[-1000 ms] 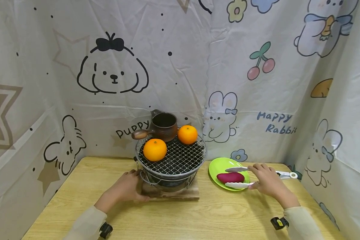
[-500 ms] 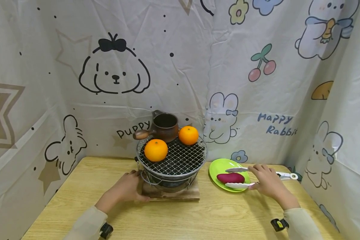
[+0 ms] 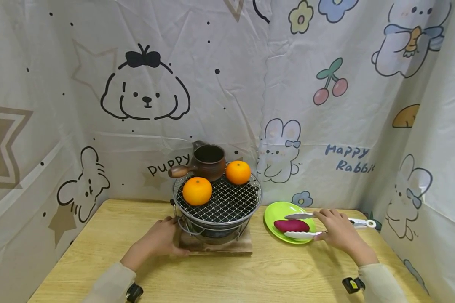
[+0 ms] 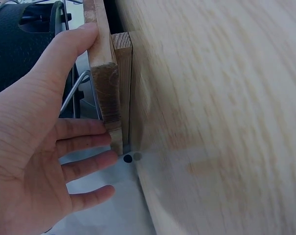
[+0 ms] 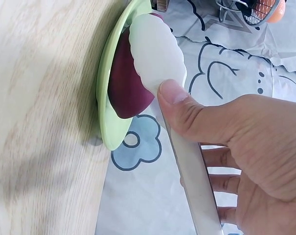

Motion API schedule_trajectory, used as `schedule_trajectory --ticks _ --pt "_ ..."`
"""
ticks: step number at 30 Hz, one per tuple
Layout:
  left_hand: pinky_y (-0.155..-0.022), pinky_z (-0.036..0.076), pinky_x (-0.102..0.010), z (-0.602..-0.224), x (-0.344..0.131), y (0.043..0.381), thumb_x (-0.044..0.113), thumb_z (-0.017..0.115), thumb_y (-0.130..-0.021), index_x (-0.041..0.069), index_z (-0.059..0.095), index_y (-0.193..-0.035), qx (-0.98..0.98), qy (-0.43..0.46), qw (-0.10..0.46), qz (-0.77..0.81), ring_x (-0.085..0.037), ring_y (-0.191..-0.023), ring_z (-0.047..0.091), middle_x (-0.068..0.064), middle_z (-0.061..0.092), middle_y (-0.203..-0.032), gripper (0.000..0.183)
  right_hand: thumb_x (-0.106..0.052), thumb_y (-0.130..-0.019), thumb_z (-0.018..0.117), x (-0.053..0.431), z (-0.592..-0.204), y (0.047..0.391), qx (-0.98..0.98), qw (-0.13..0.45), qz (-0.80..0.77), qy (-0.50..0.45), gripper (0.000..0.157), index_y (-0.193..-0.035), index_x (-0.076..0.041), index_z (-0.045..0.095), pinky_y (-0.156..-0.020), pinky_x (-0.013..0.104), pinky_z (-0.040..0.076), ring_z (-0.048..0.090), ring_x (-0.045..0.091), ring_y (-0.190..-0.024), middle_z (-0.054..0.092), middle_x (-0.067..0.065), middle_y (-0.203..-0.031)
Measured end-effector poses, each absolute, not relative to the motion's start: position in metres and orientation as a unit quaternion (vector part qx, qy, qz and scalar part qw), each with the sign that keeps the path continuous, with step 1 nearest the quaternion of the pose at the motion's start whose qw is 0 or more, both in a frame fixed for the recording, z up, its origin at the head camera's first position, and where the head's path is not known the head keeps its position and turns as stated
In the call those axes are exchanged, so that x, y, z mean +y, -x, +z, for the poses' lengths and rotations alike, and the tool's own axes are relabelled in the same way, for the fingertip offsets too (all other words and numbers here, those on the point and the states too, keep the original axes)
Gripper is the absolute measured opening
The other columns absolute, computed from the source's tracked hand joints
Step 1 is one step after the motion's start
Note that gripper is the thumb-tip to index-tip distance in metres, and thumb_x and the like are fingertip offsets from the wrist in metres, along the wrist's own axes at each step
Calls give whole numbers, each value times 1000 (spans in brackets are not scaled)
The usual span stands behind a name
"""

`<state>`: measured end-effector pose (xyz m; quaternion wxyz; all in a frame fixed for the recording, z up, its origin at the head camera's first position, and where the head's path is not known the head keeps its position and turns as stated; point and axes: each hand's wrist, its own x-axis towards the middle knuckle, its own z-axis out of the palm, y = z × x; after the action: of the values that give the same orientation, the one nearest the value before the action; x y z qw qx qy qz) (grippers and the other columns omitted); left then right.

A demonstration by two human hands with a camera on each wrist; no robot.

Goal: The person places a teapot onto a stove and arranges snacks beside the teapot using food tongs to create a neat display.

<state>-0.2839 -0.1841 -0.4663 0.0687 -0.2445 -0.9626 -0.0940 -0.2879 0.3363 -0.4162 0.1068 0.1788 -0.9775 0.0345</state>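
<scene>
My right hand (image 3: 337, 229) holds white-tipped tongs (image 3: 301, 235) over a green plate (image 3: 278, 206). The tongs' two arms are spread on either side of a purple sweet potato (image 3: 291, 226) lying on that plate. In the right wrist view, my thumb presses one tong arm (image 5: 187, 181), and its scalloped tip (image 5: 157, 49) overlaps the sweet potato (image 5: 125, 85). My left hand (image 3: 159, 237) grips the left front corner of a wooden board (image 3: 220, 247) under a round grill (image 3: 227, 202). The left wrist view has the thumb on the board's edge (image 4: 106, 73) and fingertips against its side.
On the grill's wire mesh sit two oranges, the nearer orange (image 3: 197, 191) at left and the farther orange (image 3: 238, 172) at right. Behind them stands a brown clay pot (image 3: 212, 162) with its handle pointing left. A printed cloth (image 3: 227, 84) encloses the wooden table (image 3: 258, 282).
</scene>
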Motion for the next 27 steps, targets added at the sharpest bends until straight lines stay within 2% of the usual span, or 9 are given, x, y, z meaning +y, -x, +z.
schedule_trajectory --ticks 16,27 --pt "-83 56 -54 -464 -183 282 67 85 -64 3 66 -127 -961 249 75 -90 -34 -103 63 -17 67 -128 92 -25 -72 91 337 -419 289 -979 104 37 -172 68 -130 -1 65 -99 69 42 55 46 -119 64 22 -125" --pt "-81 55 -52 -465 -183 282 64 85 -65 6 70 -118 -961 247 76 -97 -33 -100 62 -16 68 -126 81 -26 -72 91 336 -419 290 -978 109 38 -176 66 -129 -1 65 -97 68 43 56 45 -116 65 22 -123"
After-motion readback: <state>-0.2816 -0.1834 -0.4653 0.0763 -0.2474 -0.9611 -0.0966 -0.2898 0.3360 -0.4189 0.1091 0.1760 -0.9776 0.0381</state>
